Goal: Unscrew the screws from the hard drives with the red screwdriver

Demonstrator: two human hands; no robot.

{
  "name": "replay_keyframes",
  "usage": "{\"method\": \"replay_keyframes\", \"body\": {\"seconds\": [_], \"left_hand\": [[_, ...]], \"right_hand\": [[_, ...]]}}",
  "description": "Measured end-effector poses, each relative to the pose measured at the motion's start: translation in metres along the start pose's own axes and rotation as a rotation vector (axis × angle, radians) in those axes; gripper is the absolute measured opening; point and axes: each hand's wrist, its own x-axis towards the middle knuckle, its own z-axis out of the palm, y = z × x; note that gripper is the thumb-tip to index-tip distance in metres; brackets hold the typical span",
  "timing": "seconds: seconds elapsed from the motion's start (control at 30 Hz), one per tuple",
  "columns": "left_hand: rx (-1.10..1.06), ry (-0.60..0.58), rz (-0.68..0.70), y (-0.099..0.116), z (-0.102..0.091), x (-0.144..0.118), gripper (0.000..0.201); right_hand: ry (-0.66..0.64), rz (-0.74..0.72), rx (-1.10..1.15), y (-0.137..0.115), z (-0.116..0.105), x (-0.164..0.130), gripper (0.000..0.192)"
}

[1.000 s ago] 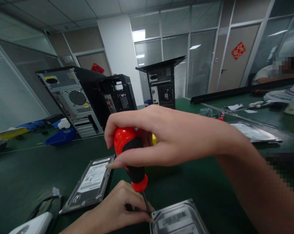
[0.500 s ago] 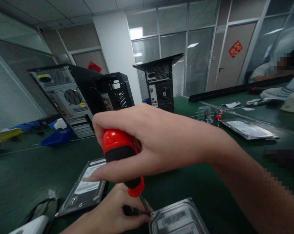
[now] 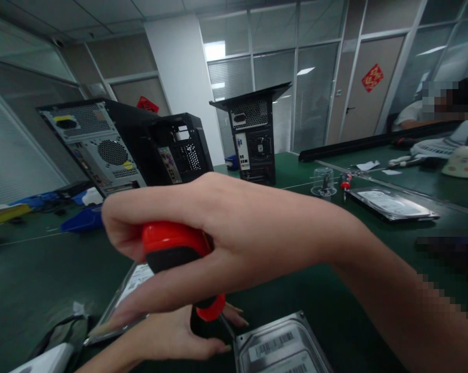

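My right hand [image 3: 237, 223] is wrapped round the red and black handle of a screwdriver [image 3: 172, 238]. Its shaft slants down to a corner of a silver hard drive [image 3: 282, 339] at the bottom of the view; whether the tip sits in a screw is too small to tell. Below it, my left hand [image 3: 167, 334] has thumb and fingers spread beside that corner, on either side of the shaft, with nothing visible between them. Another hard drive [image 3: 139, 274] lies to the left, largely covered by my right hand.
Computer cases [image 3: 113, 150] stand at the back left, and one more case [image 3: 253, 140] at the back centre. A third hard drive [image 3: 391, 202], a small screwdriver [image 3: 346, 182] and a clear cup [image 3: 324, 181] lie right. A blue tray [image 3: 81, 218] is left. A person [image 3: 412, 114] sits far right.
My left fingers have opened from a pinch around the screwdriver's shaft near the drive's corner. My right hand has tilted the screwdriver's handle farther left and slightly down.
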Motion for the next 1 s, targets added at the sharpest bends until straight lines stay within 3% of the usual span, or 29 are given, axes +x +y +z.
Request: {"method": "replay_keyframes", "body": {"seconds": [0.3, 0.67, 0.73, 0.9, 1.0], "left_hand": [[0.16, 0.125, 0.133, 0.005, 0.005, -0.004, 0.022], [0.337, 0.293, 0.301, 0.017, 0.025, -0.003, 0.012], [0.365, 0.336, 0.393, 0.016, 0.028, -0.003, 0.018], [0.428, 0.501, 0.499, 0.014, 0.035, -0.002, 0.079], [0.425, 0.55, 0.517, 0.009, 0.037, 0.0, 0.068]], "right_hand": [[-0.048, 0.262, 0.252, 0.003, -0.006, -0.007, 0.011], [-0.021, 0.19, 0.188, 0.005, -0.004, -0.004, 0.011], [-0.032, 0.162, 0.145, 0.006, -0.004, -0.003, 0.009], [-0.014, 0.058, 0.092, 0.011, -0.002, -0.002, 0.015], [-0.009, 0.054, 0.121, 0.011, -0.003, -0.004, 0.016]]}}
